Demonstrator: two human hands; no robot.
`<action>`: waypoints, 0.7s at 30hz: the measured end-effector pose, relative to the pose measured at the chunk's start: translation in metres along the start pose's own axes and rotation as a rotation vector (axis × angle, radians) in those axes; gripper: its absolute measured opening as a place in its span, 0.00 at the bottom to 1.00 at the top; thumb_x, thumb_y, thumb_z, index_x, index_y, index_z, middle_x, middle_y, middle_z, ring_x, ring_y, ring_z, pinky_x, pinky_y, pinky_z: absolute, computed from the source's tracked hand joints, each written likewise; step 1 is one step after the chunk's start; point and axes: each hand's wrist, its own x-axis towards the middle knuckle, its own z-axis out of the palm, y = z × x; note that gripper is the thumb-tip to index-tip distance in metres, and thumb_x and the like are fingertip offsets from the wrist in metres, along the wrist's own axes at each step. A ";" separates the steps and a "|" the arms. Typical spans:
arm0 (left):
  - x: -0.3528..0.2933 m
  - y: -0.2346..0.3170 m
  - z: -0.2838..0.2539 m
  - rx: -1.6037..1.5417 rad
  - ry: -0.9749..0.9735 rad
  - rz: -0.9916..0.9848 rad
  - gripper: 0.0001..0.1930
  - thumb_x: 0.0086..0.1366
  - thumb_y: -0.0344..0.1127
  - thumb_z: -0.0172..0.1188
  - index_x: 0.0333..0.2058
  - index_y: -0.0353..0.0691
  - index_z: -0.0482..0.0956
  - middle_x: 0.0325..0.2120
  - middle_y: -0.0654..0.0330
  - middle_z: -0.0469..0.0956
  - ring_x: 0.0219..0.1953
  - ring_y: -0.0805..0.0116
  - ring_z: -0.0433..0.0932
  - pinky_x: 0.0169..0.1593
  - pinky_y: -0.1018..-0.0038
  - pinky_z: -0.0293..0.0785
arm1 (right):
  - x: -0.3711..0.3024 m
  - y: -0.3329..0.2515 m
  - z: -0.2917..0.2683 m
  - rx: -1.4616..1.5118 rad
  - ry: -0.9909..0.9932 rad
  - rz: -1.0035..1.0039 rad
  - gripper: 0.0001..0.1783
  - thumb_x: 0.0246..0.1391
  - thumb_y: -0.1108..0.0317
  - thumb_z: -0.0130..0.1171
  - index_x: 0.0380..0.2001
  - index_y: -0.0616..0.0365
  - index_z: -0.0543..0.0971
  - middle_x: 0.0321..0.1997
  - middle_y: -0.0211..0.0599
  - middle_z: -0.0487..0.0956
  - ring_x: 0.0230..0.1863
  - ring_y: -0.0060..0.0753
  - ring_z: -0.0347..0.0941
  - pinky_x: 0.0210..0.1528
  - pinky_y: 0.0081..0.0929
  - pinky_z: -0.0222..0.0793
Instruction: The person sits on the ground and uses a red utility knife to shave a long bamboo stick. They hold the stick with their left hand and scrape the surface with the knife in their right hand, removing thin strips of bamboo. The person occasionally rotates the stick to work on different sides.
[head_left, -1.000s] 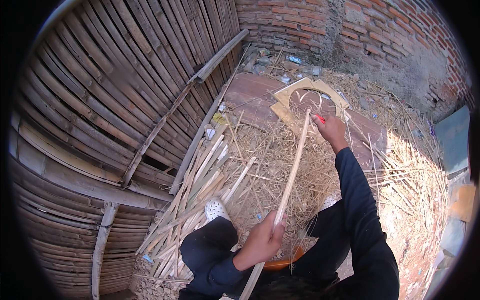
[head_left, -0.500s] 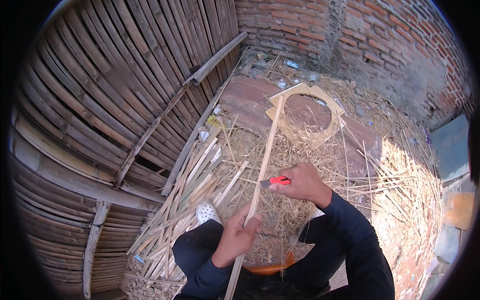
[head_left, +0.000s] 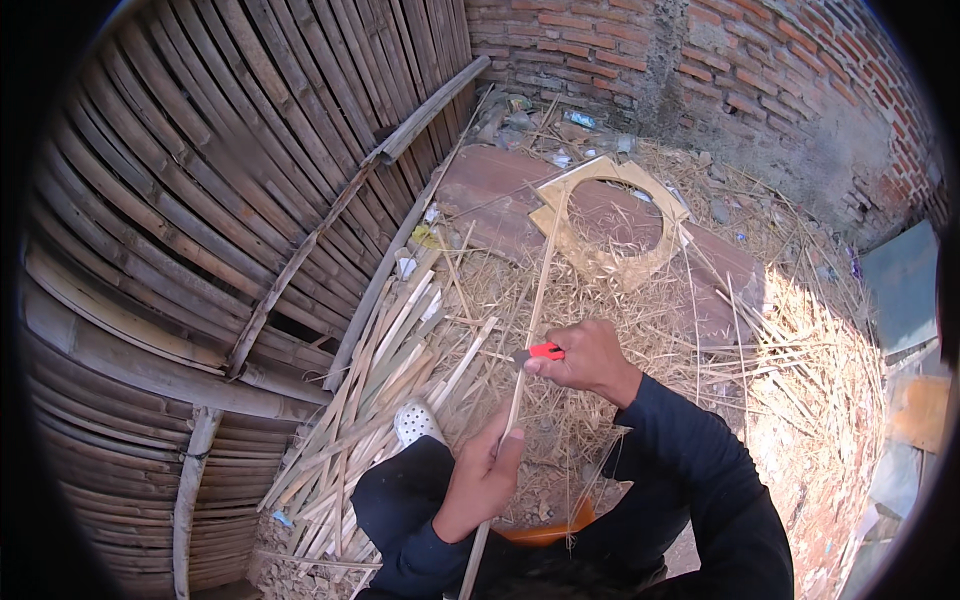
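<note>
A long, pale bamboo strip (head_left: 537,300) runs from near my lap away to a wooden board with a round hole (head_left: 655,262), where its far end lies at the board's left side. Closed around the near part of the strip is my left hand (head_left: 480,480), thumb on top. My right hand (head_left: 583,358) grips a red utility knife (head_left: 546,351). Its dark blade crosses the strip a little beyond my left hand; whether it bites into the bamboo is too small to tell.
Split bamboo strips (head_left: 385,365) are heaped on the left, beside a white perforated clog (head_left: 416,423). Shavings (head_left: 640,325) cover much of the ground and part of a reddish-brown panel (head_left: 485,200). A bamboo slat wall (head_left: 200,180) stands left, a brick wall (head_left: 580,50) behind.
The knife and my right hand have shifted slightly left and away from me. The strip now shows a narrower side. My left hand keeps its hold, with its position nearly the same.
</note>
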 end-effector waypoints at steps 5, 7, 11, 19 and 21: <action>-0.008 -0.021 0.006 0.020 -0.017 0.025 0.22 0.69 0.33 0.48 0.59 0.31 0.62 0.25 0.64 0.70 0.25 0.83 0.63 0.30 0.81 0.64 | 0.033 0.060 -0.008 -0.063 -0.023 0.356 0.40 0.48 0.27 0.46 0.16 0.57 0.80 0.11 0.47 0.73 0.18 0.51 0.73 0.23 0.43 0.67; -0.006 -0.014 -0.003 -0.009 0.002 -0.050 0.22 0.69 0.33 0.49 0.60 0.32 0.62 0.24 0.67 0.68 0.25 0.84 0.63 0.29 0.82 0.63 | 0.025 0.040 -0.001 -0.041 -0.107 0.259 0.40 0.47 0.27 0.46 0.16 0.57 0.79 0.11 0.46 0.73 0.18 0.50 0.73 0.23 0.43 0.67; -0.006 -0.007 -0.012 -0.151 0.017 -0.114 0.23 0.69 0.32 0.47 0.62 0.35 0.61 0.21 0.72 0.61 0.23 0.85 0.58 0.26 0.84 0.57 | -0.010 -0.027 0.011 0.111 -0.250 -0.017 0.39 0.46 0.27 0.49 0.16 0.56 0.80 0.11 0.44 0.73 0.17 0.47 0.74 0.21 0.41 0.68; -0.013 -0.015 -0.009 -0.066 0.017 -0.051 0.22 0.70 0.33 0.46 0.61 0.34 0.60 0.21 0.72 0.61 0.23 0.85 0.57 0.26 0.84 0.56 | 0.028 0.015 0.011 -0.072 -0.032 0.112 0.37 0.45 0.27 0.49 0.14 0.54 0.79 0.10 0.42 0.72 0.16 0.47 0.72 0.20 0.40 0.65; -0.014 -0.014 -0.011 -0.037 0.006 -0.072 0.23 0.70 0.32 0.46 0.62 0.34 0.60 0.22 0.72 0.61 0.23 0.85 0.57 0.26 0.84 0.56 | 0.034 0.026 0.011 -0.097 -0.053 0.167 0.38 0.46 0.27 0.48 0.17 0.53 0.82 0.11 0.42 0.73 0.19 0.46 0.74 0.23 0.42 0.68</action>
